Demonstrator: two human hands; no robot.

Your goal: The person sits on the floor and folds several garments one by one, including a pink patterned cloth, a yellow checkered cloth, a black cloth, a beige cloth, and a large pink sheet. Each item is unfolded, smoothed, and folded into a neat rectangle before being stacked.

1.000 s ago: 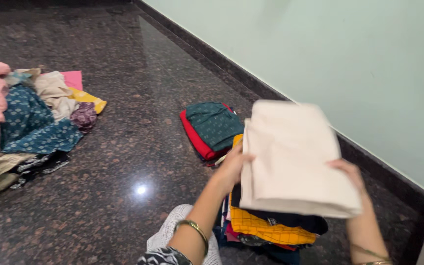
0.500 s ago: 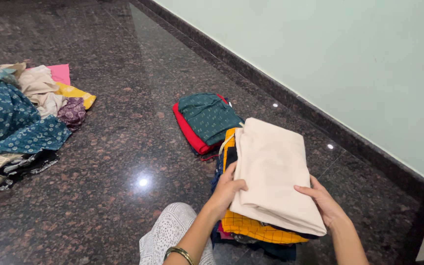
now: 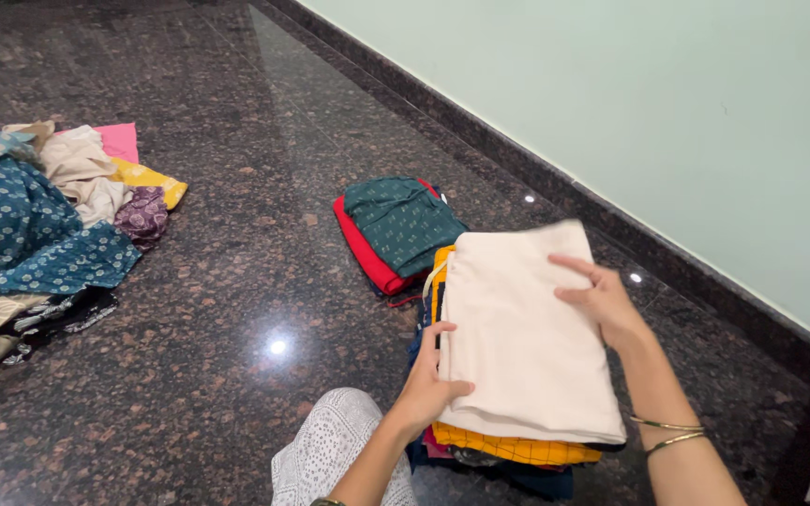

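Observation:
A folded cream cloth (image 3: 522, 337) lies on top of a stack of folded clothes (image 3: 508, 450), with a yellow checked piece showing beneath it. My left hand (image 3: 428, 379) holds the cream cloth's near left edge, thumb on top. My right hand (image 3: 602, 300) rests flat on its far right part, fingers spread. Just beyond the stack sits a second small pile, a dark green dotted garment (image 3: 403, 223) over a red one (image 3: 365, 251).
A heap of unfolded clothes (image 3: 44, 220) in blue, beige, pink, yellow and purple lies at the left on the dark polished granite floor (image 3: 236, 319). A pale green wall (image 3: 630, 112) with a dark skirting runs along the right. My knee in white cloth (image 3: 330, 454) is at the bottom.
The cream cloth came down from mid-air onto the stack. My right hand has slid from its near edge up onto its top.

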